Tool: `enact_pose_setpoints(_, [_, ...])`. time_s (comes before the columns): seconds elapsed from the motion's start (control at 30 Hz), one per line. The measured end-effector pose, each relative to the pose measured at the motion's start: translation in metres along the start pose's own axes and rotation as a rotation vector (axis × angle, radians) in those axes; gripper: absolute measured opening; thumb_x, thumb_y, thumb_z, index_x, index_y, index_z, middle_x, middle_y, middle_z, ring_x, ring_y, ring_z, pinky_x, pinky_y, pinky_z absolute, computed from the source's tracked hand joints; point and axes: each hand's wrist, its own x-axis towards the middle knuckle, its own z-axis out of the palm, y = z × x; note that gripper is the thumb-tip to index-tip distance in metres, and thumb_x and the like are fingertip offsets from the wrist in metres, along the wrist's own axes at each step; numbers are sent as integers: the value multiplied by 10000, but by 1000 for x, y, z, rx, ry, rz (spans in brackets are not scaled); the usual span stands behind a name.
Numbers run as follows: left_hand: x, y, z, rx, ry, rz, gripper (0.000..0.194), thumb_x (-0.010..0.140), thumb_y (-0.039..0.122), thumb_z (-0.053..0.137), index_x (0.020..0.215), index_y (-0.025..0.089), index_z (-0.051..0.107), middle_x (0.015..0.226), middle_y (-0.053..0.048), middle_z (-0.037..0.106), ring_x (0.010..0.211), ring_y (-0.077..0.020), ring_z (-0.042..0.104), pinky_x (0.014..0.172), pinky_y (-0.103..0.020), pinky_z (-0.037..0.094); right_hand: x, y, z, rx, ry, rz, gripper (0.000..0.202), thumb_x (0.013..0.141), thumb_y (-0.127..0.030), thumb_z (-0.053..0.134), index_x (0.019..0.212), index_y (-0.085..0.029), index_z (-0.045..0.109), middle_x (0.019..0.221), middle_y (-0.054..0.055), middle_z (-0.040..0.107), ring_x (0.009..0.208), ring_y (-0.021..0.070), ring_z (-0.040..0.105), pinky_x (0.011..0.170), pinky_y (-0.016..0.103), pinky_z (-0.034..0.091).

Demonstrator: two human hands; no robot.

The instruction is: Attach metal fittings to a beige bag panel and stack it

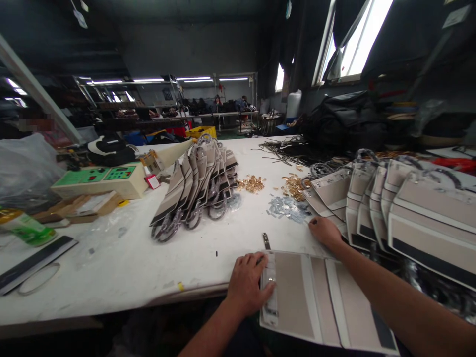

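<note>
A beige bag panel [292,292] with pale and dark strips lies at the table's front edge, partly overhanging it. My left hand [247,285] grips its left end, thumb on the strip with metal fittings and fingers along the edge. A small metal piece [266,241] lies just beyond those fingers. My right hand [326,232] is closed, its fingertips pinched together beside a pile of flat grey metal plates [288,209]. Whatever is between those fingertips is too small to make out. Gold-coloured metal fittings [293,187] are heaped behind the plates.
A fanned stack of bag panels with wrapped handles [197,178] stands left of centre, and another stack [412,208] fills the right. Another heap of gold fittings [253,184] sits between them. At left are a control box [100,179], a green-labelled bottle [26,228] and a dark strip [35,263].
</note>
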Motion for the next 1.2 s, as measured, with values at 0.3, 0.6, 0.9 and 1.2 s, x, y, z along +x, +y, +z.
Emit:
enact_pose_setpoints(0.3, [0, 3, 0, 27, -48, -7, 692, 914, 536, 755, 1526, 254, 597, 1573, -75, 611, 1396, -325, 557, 1198, -545, 427, -19, -17, -23, 157, -11, -152, 327, 896, -260, 654, 1166, -202, 829, 964, 92, 827, 816, 246, 750, 738, 312, 486])
enact_pose_setpoints(0.6, [0, 6, 2, 15, -60, -14, 718, 917, 582, 732, 1541, 255, 591, 1559, -77, 625, 1379, -335, 560, 1173, -538, 421, -74, -54, -29, 344, -329, -290, 301, 916, -358, 646, 1068, -167, 823, 735, 44, 750, 595, 181, 663, 513, 257, 463])
enact_pose_setpoints(0.9, [0, 3, 4, -10, -44, -5, 770, 884, 620, 769, 1533, 244, 597, 1530, -86, 646, 1359, -334, 580, 1155, -524, 431, -119, -100, 1, 318, -542, -465, 260, 857, -251, 645, 973, -162, 861, 615, 16, 715, 540, 174, 626, 580, 271, 486])
enact_pose_setpoints(1.2, [1, 4, 2, -11, -31, -6, 819, 867, 619, 789, 1562, 243, 572, 1543, -92, 627, 1351, -333, 587, 1149, -526, 457, -114, -103, 10, 144, -454, -552, 261, 860, -192, 649, 981, -215, 880, 965, 69, 846, 943, 249, 759, 827, 301, 488])
